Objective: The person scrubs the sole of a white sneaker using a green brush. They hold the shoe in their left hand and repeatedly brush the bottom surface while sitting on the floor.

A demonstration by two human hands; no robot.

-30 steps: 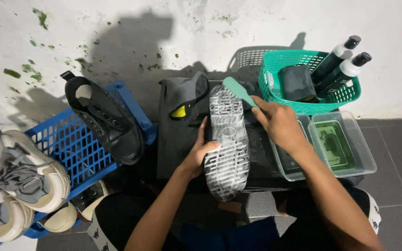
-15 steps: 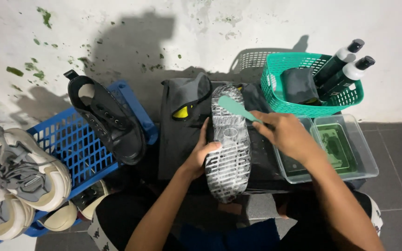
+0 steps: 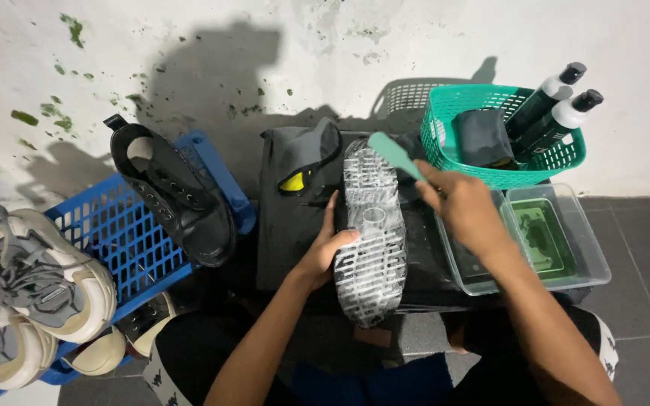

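Observation:
My left hand (image 3: 326, 245) grips the side of a shoe (image 3: 371, 233) turned sole-up, its grey tread covered in white foam. My right hand (image 3: 462, 207) holds a teal-handled brush (image 3: 394, 154) at the shoe's far right edge, near the toe end. The brush's bristles are hidden behind the shoe and my fingers. The shoe rests over a dark cloth-covered surface (image 3: 293, 218) in front of my lap.
A black shoe (image 3: 178, 197) leans on a blue crate (image 3: 114, 240) at left, with pale sneakers (image 3: 24, 286) beside it. A clear tub of greenish water (image 3: 558, 240) sits at right. Behind it a teal basket (image 3: 505, 139) holds two bottles and a dark cloth.
My right hand has slid the brush along the sole's far edge, from the right side toward the toe. The left hand keeps its hold on the shoe.

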